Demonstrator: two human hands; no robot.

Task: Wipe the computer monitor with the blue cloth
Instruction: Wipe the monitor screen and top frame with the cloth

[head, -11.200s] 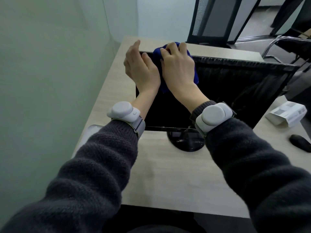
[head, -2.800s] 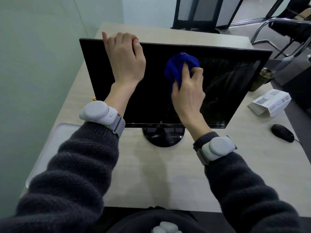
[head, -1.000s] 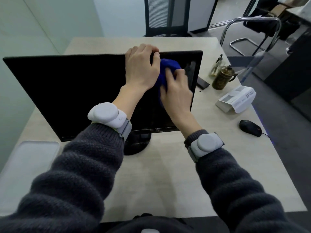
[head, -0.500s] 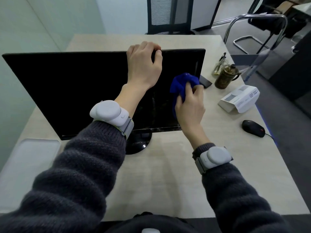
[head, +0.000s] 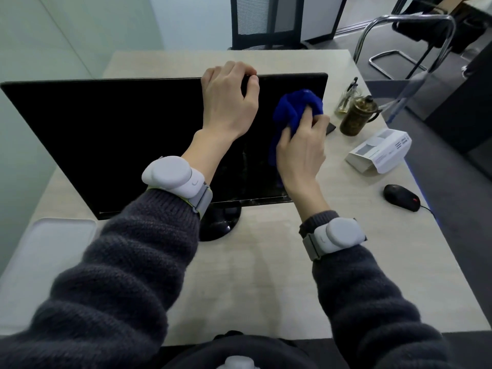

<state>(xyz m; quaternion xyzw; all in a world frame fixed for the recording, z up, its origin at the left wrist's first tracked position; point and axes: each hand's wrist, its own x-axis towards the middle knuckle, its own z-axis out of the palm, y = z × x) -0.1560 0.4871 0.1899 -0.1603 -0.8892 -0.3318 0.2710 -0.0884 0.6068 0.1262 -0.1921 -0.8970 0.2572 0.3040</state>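
A black computer monitor (head: 111, 134) stands on a round base on the light wooden desk, its dark screen facing me. My left hand (head: 229, 102) grips the monitor's top edge right of centre, fingers curled over it. My right hand (head: 300, 153) holds a bunched blue cloth (head: 295, 110) against the screen close to its right edge, in the upper half. Part of the cloth hangs down behind my palm.
To the right of the monitor stand a brass pot (head: 358, 117) and a small glass holder (head: 346, 102). A white box (head: 378, 154) and a black mouse (head: 400, 201) lie further right. A white tray (head: 48, 265) sits at the desk's left front. Chairs stand beyond the desk (head: 253, 275).
Over the last second my right hand slid the cloth from beside my left hand down and then out toward the screen's right edge. My left hand kept its hold on the top edge.
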